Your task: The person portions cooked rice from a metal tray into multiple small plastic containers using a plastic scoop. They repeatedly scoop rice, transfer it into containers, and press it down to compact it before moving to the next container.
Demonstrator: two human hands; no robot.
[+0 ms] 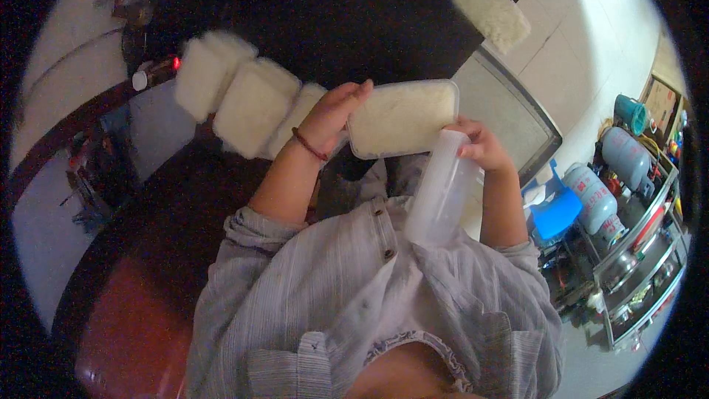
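Observation:
A rectangular clear plastic box (404, 117), filled level with a pale, fine-textured food that may be rice, is held out in front of my lap. My left hand (340, 108) grips its left end, thumb along the top edge. At the box's lower right corner is my right hand (479, 141), its fingers closed around a translucent ribbed plastic container (440, 191). That container hangs tilted against my shirt and looks empty; whether it is one piece or several nested cannot be told. My right fingertips also seem to touch the filled box.
Several similar filled boxes (257, 108) sit to the left, with more (492, 11) at the upper right edge of the dark tabletop (354, 16). A metal-rimmed tray (504, 111) lies at right. Beyond are a blue bin (556, 213), gas cylinders (592, 197) and a metal rack (637, 288).

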